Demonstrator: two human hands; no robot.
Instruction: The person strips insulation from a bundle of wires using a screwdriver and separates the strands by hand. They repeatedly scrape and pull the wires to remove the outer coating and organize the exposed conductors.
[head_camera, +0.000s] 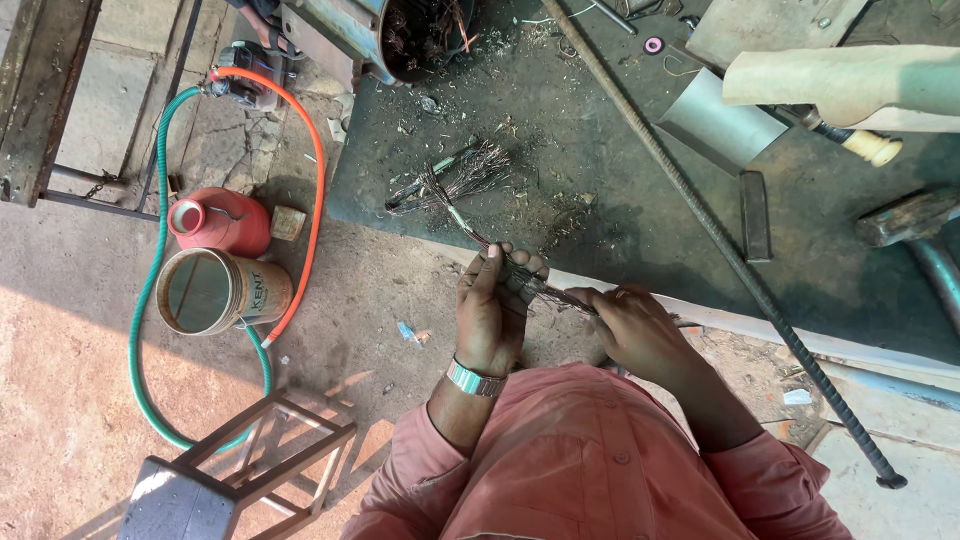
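My left hand (492, 310), with a metal watch on its wrist, is closed around a bundle of thin wire strands (465, 185). The bundle runs from a frayed, fanned-out end on the dark mat (620, 215) down through my fingers. My right hand (638, 330) grips the same bundle just to the right of the left hand, where the strands look twisted together. Both hands are held close in front of my pink shirt.
A long ribbed steel bar (745, 265) lies diagonally across the mat. A red canister (225, 222) and an open tin can (215, 292) stand at left, ringed by green and orange hoses. A metal stool frame (250, 470) is at bottom left. A bucket of scrap (400, 35) is at top.
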